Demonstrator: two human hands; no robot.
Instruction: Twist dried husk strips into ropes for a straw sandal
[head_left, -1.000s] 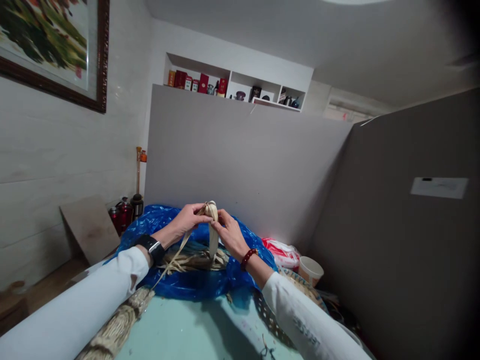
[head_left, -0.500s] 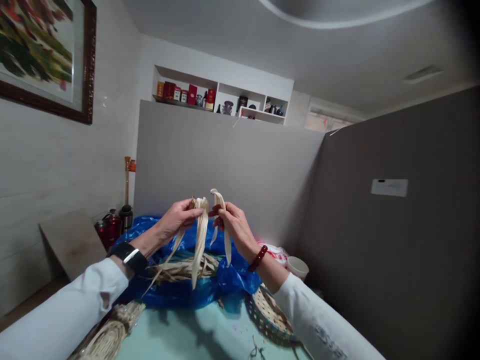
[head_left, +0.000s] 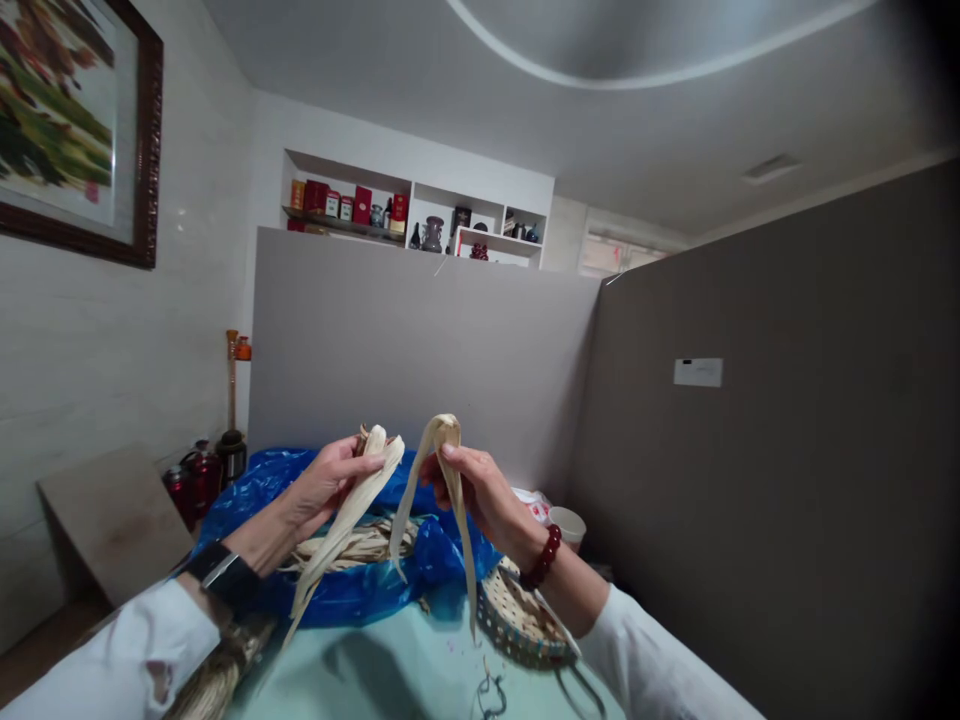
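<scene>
My left hand (head_left: 330, 482) pinches a bundle of pale dry husk strips (head_left: 349, 520) whose folded tops stick up above the thumb and whose long ends hang down to the left. In my right hand (head_left: 480, 490) another pale husk strip (head_left: 451, 470) is held between thumb and fingers. It is bent over at the top, with two tails hanging down. The hands are apart, above an open blue plastic bag (head_left: 360, 597) with more dry husks (head_left: 367, 543) inside.
On the pale green table (head_left: 442, 680) are a woven basket (head_left: 517, 625) at the right and a bundle of dry fibre (head_left: 210, 685) at the lower left. A white bowl (head_left: 567, 525) is behind the basket. Grey partitions (head_left: 420, 350) rise behind.
The view has shifted, so the room appears further left. The left bundle now slants down to the left, and the right strip is raised in an arch with its tails spread wider.
</scene>
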